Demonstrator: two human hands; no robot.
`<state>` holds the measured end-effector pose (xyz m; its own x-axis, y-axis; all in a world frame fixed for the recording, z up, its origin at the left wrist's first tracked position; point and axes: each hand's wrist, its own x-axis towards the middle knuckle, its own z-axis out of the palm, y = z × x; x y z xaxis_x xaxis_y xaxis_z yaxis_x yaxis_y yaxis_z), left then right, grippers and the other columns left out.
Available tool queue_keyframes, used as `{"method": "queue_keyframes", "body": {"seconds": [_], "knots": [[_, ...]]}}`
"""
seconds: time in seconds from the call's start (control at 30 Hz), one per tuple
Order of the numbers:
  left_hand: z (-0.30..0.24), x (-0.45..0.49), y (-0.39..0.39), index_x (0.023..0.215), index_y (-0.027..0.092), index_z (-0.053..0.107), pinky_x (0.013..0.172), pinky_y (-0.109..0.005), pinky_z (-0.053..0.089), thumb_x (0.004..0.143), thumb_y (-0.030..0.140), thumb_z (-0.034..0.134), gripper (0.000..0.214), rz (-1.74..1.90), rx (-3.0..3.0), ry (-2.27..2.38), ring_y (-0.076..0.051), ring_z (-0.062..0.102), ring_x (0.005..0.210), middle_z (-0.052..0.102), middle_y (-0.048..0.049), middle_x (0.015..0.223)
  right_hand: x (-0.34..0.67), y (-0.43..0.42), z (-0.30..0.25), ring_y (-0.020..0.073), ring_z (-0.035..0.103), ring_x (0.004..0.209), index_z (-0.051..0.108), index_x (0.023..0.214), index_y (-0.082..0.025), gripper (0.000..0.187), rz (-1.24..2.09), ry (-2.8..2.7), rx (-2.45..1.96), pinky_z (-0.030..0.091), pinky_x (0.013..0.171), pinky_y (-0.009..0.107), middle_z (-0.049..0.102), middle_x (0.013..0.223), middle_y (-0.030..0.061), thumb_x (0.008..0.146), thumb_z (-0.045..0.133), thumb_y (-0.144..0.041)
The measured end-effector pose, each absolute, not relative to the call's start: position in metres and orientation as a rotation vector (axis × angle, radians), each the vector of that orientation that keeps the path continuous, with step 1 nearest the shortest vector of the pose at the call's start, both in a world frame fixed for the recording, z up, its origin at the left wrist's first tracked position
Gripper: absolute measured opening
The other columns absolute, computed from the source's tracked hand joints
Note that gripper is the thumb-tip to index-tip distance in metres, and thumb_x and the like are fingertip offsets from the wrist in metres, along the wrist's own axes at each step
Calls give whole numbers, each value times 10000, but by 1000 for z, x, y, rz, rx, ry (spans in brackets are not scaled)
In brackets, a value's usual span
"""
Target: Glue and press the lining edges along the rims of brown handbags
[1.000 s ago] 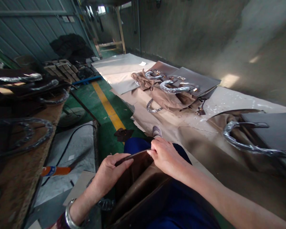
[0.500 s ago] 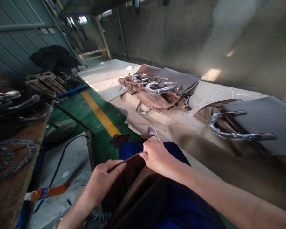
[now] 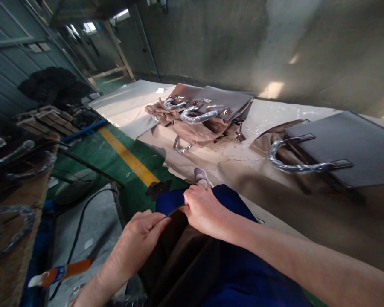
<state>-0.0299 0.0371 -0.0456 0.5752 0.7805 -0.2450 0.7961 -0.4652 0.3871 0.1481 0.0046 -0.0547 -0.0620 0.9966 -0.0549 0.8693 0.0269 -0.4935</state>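
A dark brown bag (image 3: 187,247) lies across my lap, its lower part lost in shadow. My left hand (image 3: 141,236) pinches the bag's upper edge between thumb and fingers. A short way to the right, my right hand (image 3: 205,211) grips the same edge with curled fingers, and a narrow strip of it shows between the two hands. Blue cloth (image 3: 240,256) covers my legs under the bag. Beyond my knees, several brown bags (image 3: 205,125) with plastic-wrapped handles lie in a pile.
Card sheets (image 3: 121,98) cover the floor along the wall. A grey bag (image 3: 355,149) with a wrapped handle (image 3: 294,166) lies at right. An orange bottle (image 3: 62,273) rests on a grey surface (image 3: 96,230) at left, near a wooden table edge (image 3: 35,213) with more wrapped handles.
My left hand has slid along the edge toward my right hand, so less of the edge shows between them. The view has shifted slightly to the right.
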Motion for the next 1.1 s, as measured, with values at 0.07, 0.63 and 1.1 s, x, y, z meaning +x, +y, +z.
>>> {"method": "queue_keyframes", "body": {"seconds": [0.07,0.63,1.1], "knots": [[-41,-28,39,719,192,651,720,-307,388,911,310,371,359,-154,2368,1245,-181,578,744,627,-25,699,148,5,-53,229,571,856,636,801,-115,66,610,-2003,-1917,412,705,327,630,884,103,762,589,-141],[-62,-8,34,886,204,677,783,-263,487,870,184,438,240,171,2319,1231,-169,651,822,708,-29,898,161,-8,-54,148,577,753,579,767,-152,164,653,-1983,-1790,417,677,253,611,794,39,898,534,-240],[-54,-1,26,868,211,664,688,-280,450,815,308,458,234,119,2358,1382,-186,637,787,691,-8,838,188,-33,-61,180,604,772,512,891,-220,162,626,-1815,-1853,448,692,302,628,844,5,791,637,-207]]}}
